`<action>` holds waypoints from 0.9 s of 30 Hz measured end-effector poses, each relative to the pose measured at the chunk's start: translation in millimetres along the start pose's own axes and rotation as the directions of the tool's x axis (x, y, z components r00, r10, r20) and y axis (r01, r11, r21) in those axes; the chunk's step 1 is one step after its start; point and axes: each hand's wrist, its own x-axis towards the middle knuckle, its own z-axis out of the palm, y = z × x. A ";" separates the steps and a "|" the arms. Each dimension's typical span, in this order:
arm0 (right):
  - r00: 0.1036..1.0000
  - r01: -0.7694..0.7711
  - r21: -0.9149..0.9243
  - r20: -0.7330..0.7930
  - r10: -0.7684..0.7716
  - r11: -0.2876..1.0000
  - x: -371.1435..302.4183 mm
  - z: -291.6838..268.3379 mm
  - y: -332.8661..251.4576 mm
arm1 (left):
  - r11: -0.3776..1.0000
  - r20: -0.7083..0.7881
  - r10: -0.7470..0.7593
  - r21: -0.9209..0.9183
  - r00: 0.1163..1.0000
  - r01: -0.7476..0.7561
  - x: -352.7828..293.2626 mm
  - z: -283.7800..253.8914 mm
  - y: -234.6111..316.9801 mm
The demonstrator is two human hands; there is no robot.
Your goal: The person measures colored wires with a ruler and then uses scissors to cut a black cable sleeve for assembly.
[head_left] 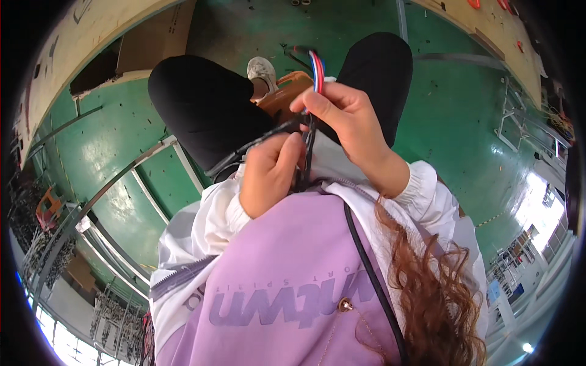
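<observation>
Both of my hands are together above my lap. My right hand (354, 122) pinches a bundle of thin coloured wires (318, 72), red, white and blue, between thumb and fingers; their loose ends stick up past the fingertips. Just below and to the left, my left hand (268, 171) is closed around a black cable (309, 149). Dark strands run off to the left from between the hands, over my thigh. Where the coloured wires meet the black cable is partly covered by my fingers.
Wooden tabletops curve along the far left (91, 43) and the far right (488, 24). An orange stool (294, 77) shows between my knees. Metal frames (137, 165) stand on the green floor at left, with a cardboard box (155, 43) beyond.
</observation>
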 end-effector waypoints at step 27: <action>0.907 0.328 -0.690 0.421 -0.011 0.645 -18.5 -31.3 -18.5 | 0.940 0.240 -0.009 -0.329 0.971 0.090 7.8 10.3 -7.2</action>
